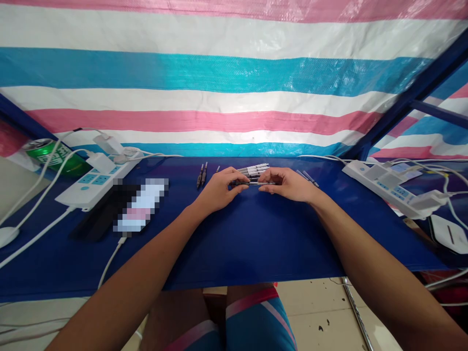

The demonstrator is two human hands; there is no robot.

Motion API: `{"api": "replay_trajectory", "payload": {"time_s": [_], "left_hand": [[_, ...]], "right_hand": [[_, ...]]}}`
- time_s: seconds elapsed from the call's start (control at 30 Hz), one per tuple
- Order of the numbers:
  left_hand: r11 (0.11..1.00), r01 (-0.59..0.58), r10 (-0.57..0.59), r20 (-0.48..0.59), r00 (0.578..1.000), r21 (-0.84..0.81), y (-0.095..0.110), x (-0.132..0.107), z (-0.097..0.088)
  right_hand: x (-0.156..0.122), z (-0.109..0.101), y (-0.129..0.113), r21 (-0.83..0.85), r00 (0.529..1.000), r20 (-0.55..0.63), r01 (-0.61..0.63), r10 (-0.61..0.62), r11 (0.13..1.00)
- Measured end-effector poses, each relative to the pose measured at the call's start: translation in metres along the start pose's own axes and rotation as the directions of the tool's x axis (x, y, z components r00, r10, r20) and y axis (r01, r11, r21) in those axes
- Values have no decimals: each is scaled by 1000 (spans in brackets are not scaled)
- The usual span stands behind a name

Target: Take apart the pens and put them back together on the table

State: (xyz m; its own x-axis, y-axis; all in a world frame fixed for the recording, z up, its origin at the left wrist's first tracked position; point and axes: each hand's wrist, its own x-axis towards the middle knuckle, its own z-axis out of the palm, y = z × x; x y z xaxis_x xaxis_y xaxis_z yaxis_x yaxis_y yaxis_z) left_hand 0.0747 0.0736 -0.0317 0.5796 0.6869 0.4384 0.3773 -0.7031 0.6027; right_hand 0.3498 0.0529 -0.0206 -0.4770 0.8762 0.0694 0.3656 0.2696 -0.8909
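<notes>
At the centre of the frame, just above the smooth blue tabletop (256, 234), the left hand (218, 187) and right hand (288, 184) each pinch thumb and fingertips shut on one end of a slim dark pen (254, 183), held level. Just behind it lie about four white-barrelled pens (256, 169). Two thin dark pens (202, 175) lie to their left.

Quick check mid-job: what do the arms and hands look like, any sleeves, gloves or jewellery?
The left arm and right arm are bare right up to the picture's lower edge; no sleeves show. The left hand and right hand wear no gloves, and no watch, bracelet or ring is visible. No markings or cables on either arm.
</notes>
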Motion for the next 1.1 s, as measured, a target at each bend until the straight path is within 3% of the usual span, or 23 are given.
{"api": "replay_trajectory", "payload": {"time_s": [0.1,0.2,0.43,0.53,0.6,0.7,0.87,0.97,1.1], "left_hand": [[1000,2,-2,17,1000,4,-1,0,1],[1000,18,-18,35,999,3,-4,-1,3],[999,31,-32,24,999,16,-7,-1,5],[987,76,-71,-42,997,140,-6,-1,-1],[939,170,-140,-118,983,298,-8,-1,-10],[799,342,-279,-199,939,494,-13,-3,-23],[608,484,-453,-226,862,629,-20,-7,-31],[594,482,-474,-204,857,644,-28,-9,-29],[654,398,-375,-181,909,644,-42,-11,-27]], "right_hand": [[0,-1,2,-140,1000,13,26,-24,990],[0,-2,3,-327,992,-46,96,-117,940],[4,-1,12,-427,972,-34,195,-231,883],[6,-1,17,-545,961,-57,197,-271,815],[8,-1,20,-592,958,-61,191,-280,783],[10,-1,22,-626,956,-59,188,-286,757],[10,-2,22,-648,958,-73,165,-277,744],[9,-4,22,-650,958,-91,150,-273,745],[6,-16,27,-659,946,-187,79,-265,748]]}}
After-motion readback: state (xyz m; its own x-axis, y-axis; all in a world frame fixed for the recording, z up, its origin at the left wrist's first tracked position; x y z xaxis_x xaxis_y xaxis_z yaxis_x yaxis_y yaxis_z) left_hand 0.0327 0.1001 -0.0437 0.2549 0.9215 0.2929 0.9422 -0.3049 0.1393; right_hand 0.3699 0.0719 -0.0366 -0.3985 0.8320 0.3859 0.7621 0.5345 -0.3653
